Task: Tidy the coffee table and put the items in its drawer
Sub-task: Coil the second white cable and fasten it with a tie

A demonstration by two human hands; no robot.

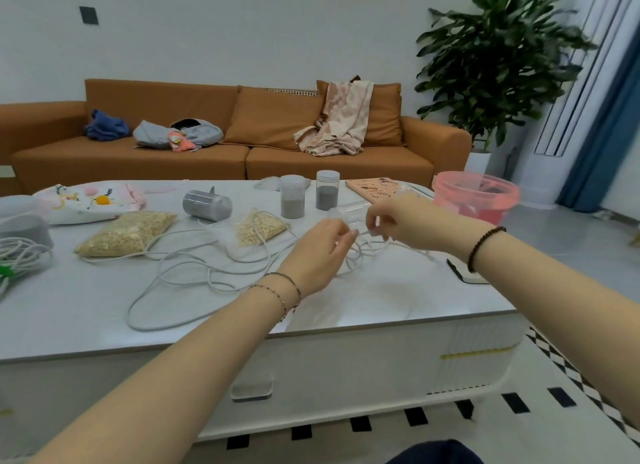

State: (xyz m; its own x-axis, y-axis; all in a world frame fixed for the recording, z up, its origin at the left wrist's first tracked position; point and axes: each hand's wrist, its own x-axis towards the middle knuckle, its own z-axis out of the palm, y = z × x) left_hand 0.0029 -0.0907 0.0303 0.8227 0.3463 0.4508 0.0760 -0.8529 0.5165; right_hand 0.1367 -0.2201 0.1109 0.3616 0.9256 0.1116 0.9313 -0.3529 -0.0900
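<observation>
Above the right half of the worktop (86, 311), both hands are held close together but not touching. The left hand (318, 252) and the right hand (398, 221) each seem to pinch the white cord (194, 273) with curled fingers, and a small coil (356, 255) hangs between and below them. The picture is a little blurred there, so I cannot tell the exact grip.

From the hands, the loose part of the cord runs to the left and toward the near edge, in wide loops lying flat on the worktop. Its long direction is roughly left to right. The left hand is nearer to this loose length, so I judge it is the one to draw in the next loop while the right hand holds the coil.

The drawer (311, 370) is in the front of the worktop, under the left forearm. It looks closed, with one clear handle (251, 391).

Counted on the worktop:
- Two bags of grain (128, 233).
- Three grey-filled jars (292, 197), two upright and one lying on its side.
- One clear jar (349, 209), lying just behind the hands.
- One peach board (374, 188).
- One dark-edged notebook (464, 273).
- One printed cloth (90, 202).
- A second cable bundle (20, 252) at the far left.
</observation>
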